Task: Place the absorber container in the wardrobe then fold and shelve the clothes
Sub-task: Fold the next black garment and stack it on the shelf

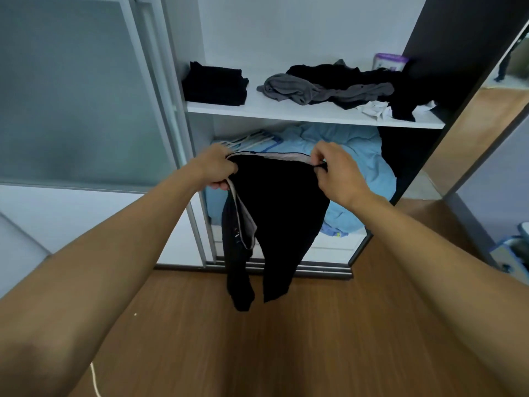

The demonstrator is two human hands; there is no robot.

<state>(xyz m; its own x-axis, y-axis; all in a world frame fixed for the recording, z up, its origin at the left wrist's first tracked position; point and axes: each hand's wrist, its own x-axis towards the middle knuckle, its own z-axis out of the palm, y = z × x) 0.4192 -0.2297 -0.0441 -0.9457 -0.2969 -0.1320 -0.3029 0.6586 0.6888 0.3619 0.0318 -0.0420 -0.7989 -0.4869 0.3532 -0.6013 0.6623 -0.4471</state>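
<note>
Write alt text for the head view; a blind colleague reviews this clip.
A left hand and right hand hold a black garment up by its waistband before an open wardrobe. On the shelf behind: a folded black stack at left, a loose clothes heap at right, and a purple-lidded container in the back right corner.

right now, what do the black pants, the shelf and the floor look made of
Black pants: soft matte fabric, kind unclear; they hang limp, with a pale waistband lining.
Shelf: probably white laminated board; smooth, flat, matte.
Floor: wood or wood-look laminate; brown grain streaks, faint sheen.
</note>
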